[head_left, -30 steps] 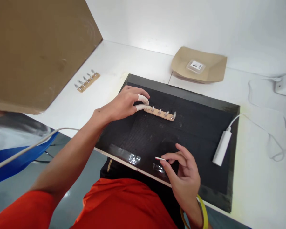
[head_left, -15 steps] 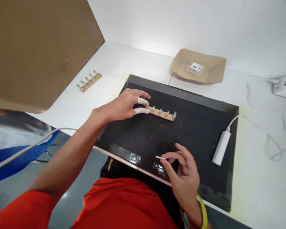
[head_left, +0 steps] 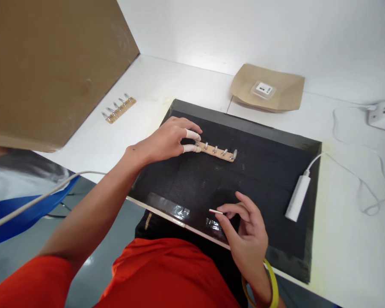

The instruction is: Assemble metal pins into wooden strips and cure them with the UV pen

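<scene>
A narrow tan strip (head_left: 220, 155) with several small shiny pieces standing along it lies on the black mat (head_left: 179, 179). My left hand (head_left: 170, 137) is at the strip's left end, its thumb and index finger, both in whitish finger covers, closed on the two long edges. The leftmost shiny piece is partly hidden between these fingertips. Nearer to me, my right hand (head_left: 247, 235) pinches a short thin white stick (head_left: 215, 211) with a red side between thumb and index finger. The stick points left, above the mat's front part, apart from the strip.
A second strip (head_left: 118, 111) with similar shiny pieces lies at the back left beside a large brown board (head_left: 57, 72). At the back, a cardboard tray (head_left: 288, 96) holds a small clear case (head_left: 263, 90). A white corded bar (head_left: 298, 199) rests on the mat's right side.
My left thumb and index finger have parted slightly around the strip's left end, uncovering some of its end piece. My right hand keeps the stick in nearly the same place.
</scene>
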Motion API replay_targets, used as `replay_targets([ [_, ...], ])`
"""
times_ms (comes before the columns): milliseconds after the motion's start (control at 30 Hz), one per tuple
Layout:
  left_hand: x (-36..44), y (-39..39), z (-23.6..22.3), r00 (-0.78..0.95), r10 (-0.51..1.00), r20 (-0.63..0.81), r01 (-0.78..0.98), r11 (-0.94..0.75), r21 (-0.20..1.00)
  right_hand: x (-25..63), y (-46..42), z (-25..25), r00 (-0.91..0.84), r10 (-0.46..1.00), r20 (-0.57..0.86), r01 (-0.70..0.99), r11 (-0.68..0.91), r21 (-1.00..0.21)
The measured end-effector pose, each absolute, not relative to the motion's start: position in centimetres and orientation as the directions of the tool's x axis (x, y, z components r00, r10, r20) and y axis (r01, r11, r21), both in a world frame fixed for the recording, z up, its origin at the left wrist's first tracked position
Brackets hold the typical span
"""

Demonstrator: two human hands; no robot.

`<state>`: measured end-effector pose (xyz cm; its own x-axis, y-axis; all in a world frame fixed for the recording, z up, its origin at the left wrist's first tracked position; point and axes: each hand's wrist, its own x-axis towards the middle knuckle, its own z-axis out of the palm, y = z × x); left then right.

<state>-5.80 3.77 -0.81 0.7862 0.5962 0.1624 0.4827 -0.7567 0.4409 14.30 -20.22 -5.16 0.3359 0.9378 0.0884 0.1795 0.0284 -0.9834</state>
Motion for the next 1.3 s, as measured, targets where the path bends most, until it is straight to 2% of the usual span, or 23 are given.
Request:
replay_targets([
  [667,-5.81,3.99,-0.89,0.783,0.607,0.134,0.501,-0.744,0.442,14.29,-20.32,-5.22,0.334,0.94,0.068,0.185,0.005,-0.983],
  [1300,-5.87,3.47,-0.79,0.782,0.601,0.165,0.479,-0.75,0.456,14.32,-20.42,-5.25,0.347,0.937,0.038,0.194,-0.032,-0.98],
])
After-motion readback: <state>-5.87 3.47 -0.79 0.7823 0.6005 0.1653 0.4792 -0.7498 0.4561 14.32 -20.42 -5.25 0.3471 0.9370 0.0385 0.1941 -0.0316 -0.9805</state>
